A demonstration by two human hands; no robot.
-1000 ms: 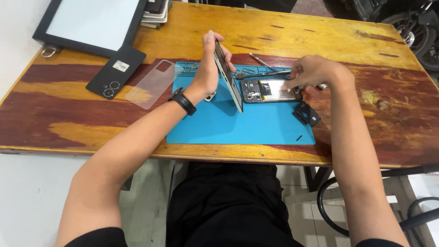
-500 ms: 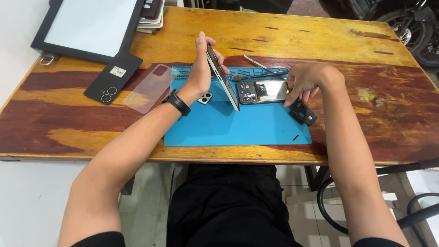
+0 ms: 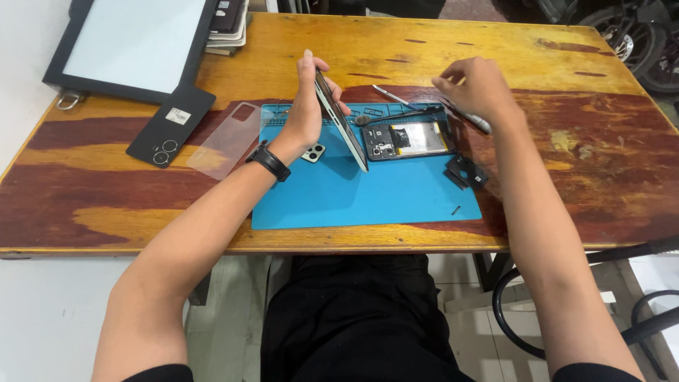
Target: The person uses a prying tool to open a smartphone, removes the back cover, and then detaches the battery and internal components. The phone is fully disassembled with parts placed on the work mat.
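- The right hand (image 3: 481,88) has lifted off the opened phone body (image 3: 410,140), where it rested half a second ago. It is now beyond that body, at about one o'clock from it, above the wooden table (image 3: 424,42).
- The right hand's fingers are curled, and a slim silver tool (image 3: 472,119) shows below it. Whether the fingers pinch the tool cannot be told.
- The left hand (image 3: 308,106) has kept its place. It grasps the thin phone panel (image 3: 341,120) by the upper edge, thumb on one side and fingers on the other.
- The panel stands on edge on the blue mat (image 3: 353,198), tilted. Its long axis runs from about eleven o'clock at the top to five o'clock at the bottom, with the lower corner touching the mat.
- The phone body lies flat at three o'clock from the panel, its long axis running nine to three, insides facing up.
- A small black part (image 3: 465,171) lies at five o'clock from the body.
- A black phone (image 3: 172,125) and a clear case (image 3: 228,139) lie at nine o'clock from the mat.
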